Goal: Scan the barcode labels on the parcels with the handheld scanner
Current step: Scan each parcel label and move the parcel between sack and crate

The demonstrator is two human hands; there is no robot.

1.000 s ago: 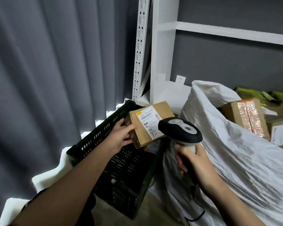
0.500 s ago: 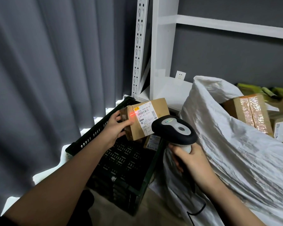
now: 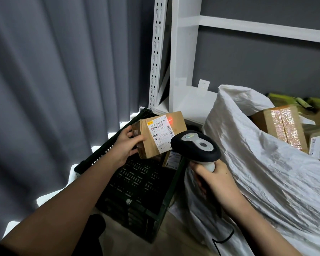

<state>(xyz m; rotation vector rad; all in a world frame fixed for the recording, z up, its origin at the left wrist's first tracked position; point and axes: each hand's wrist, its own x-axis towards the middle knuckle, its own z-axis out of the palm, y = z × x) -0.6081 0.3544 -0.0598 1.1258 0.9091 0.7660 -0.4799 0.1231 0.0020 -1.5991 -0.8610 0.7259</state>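
Left hand (image 3: pixel 125 145) is wrapped round the end of a box (image 3: pixel 161 133), holding it up over the crate (image 3: pixel 137 182). Right hand (image 3: pixel 213 179) is fisted on the scanner (image 3: pixel 195 146), just right of the box. The red dot (image 3: pixel 170 120) sits at the label's (image 3: pixel 160 133) far corner, off the barcode, so I'd guess a misread unless the aim drops.

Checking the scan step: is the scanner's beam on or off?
On: a red glow shows on the parcel, at the label's right edge, ahead of the scanner.
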